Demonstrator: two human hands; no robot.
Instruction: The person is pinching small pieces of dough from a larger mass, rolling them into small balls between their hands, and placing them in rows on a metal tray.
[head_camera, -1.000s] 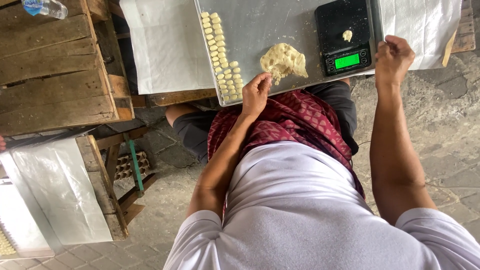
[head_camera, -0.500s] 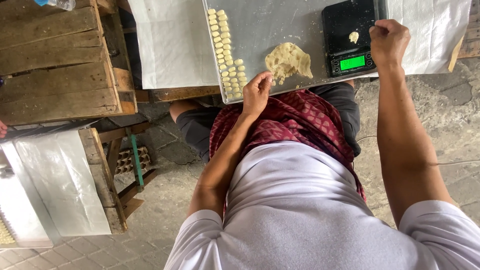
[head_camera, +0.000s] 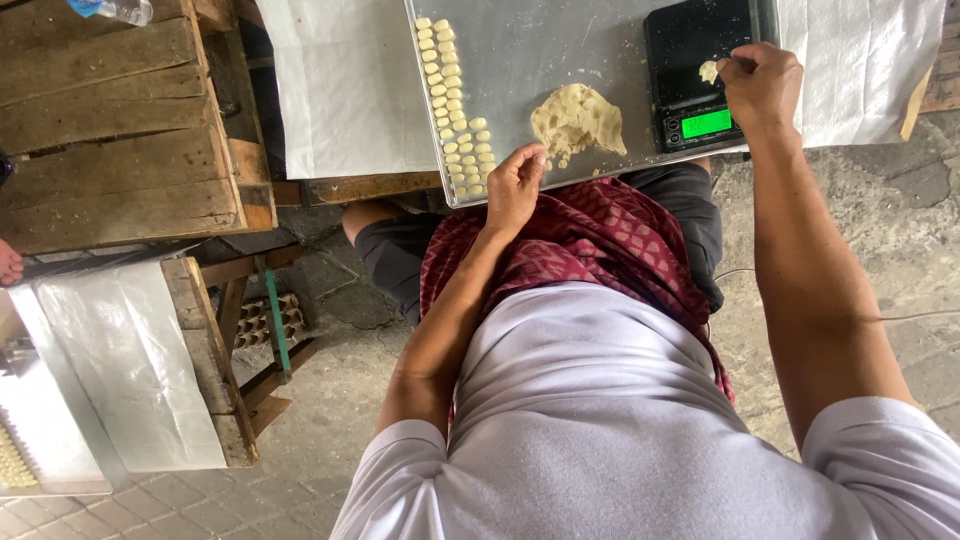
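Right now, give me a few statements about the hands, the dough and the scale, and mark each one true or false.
1. The right hand is over the black digital scale. True.
2. The pale lump of dough lies on the scale. False: it lies on the grey metal tray.
3. The left hand is at the tray's near edge. True.
4. The small dough pieces are scattered at random. False: they sit in rows.

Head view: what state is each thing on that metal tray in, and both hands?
Dough lump: ragged, partly pulled apart.
Small dough pieces: lined up in rows.
Digital scale: on, display lit green.
Dough bit: on the scale.
Right hand: fingers closed, at the dough bit.
Left hand: curled, at the metal tray edge.
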